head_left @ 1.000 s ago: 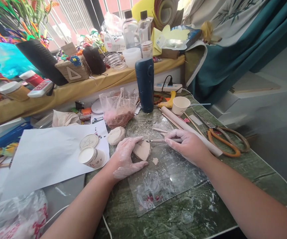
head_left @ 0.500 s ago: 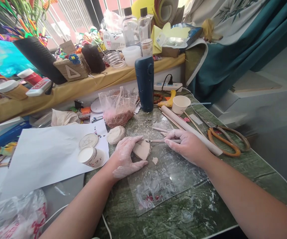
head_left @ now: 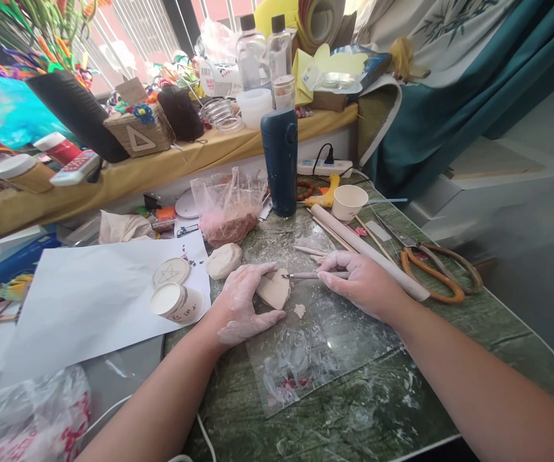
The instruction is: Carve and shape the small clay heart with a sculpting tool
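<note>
The flat clay piece (head_left: pixel 275 290) lies on the bench (head_left: pixel 373 398), between thumb and fingers of the half-open left hand (head_left: pixel 244 305). From its other side, the right hand (head_left: pixel 354 281), fingers pinched closed around a slim tool (head_left: pixel 306 275), brings the tip to the clay's edge.

A triangle (head_left: pixel 140 139) marks the woven basket (head_left: pixel 156 126), a star (head_left: pixel 170 272) the round disc (head_left: pixel 179 280); lettering elsewhere is illegible.
</note>
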`<state>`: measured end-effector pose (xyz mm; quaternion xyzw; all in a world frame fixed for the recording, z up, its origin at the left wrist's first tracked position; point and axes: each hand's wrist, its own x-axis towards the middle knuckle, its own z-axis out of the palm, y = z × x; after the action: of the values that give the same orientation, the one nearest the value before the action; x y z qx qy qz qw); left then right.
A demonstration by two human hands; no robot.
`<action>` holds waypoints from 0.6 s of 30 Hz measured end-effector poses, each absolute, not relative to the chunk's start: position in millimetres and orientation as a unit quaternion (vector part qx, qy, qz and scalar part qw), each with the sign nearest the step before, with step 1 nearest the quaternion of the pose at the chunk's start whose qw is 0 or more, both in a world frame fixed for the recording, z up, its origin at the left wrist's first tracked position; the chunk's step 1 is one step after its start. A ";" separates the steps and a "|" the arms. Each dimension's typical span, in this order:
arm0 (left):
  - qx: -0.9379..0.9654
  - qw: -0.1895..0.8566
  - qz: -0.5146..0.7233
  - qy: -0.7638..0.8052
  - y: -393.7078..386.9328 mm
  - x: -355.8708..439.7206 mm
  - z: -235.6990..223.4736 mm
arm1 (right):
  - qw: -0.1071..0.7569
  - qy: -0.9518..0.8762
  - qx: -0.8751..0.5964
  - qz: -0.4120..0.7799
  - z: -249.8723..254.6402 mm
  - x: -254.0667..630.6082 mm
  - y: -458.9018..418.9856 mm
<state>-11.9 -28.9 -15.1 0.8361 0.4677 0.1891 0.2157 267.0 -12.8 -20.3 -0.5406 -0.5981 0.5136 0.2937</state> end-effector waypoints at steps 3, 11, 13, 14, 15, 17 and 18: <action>0.836 0.216 0.184 0.470 -29.1 -12.8 -16.0 | 0.289 -0.598 -0.539 0.518 -21.3 267.8 -12.6; 0.837 0.211 0.182 0.470 -29.1 -14.1 -18.0 | 0.285 -0.588 -0.545 0.525 -15.1 265.3 -15.3; 0.837 0.211 0.183 0.470 -29.0 -14.0 -18.3 | 0.287 -0.583 -0.544 0.531 -14.8 264.8 -15.5; 0.837 0.212 0.182 0.470 -29.0 -13.9 -18.4 | 0.287 -0.580 -0.542 0.536 -15.0 264.9 -15.6; 0.838 0.212 0.181 0.469 -29.0 -13.9 -18.6 | 0.286 -0.578 -0.540 0.541 -15.3 265.1 -15.6; 0.838 0.212 0.180 0.469 -29.0 -14.0 -18.6 | 0.284 -0.576 -0.537 0.547 -15.7 266.0 -15.7; 0.838 0.213 0.178 0.469 -29.0 -14.0 -18.4 | 0.280 -0.577 -0.537 0.548 -15.8 266.5 -15.8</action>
<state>-14.0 -29.0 -18.4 0.8383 0.4694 0.1782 0.2125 266.5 -15.8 -15.8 -0.5365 -0.5773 0.5480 0.2804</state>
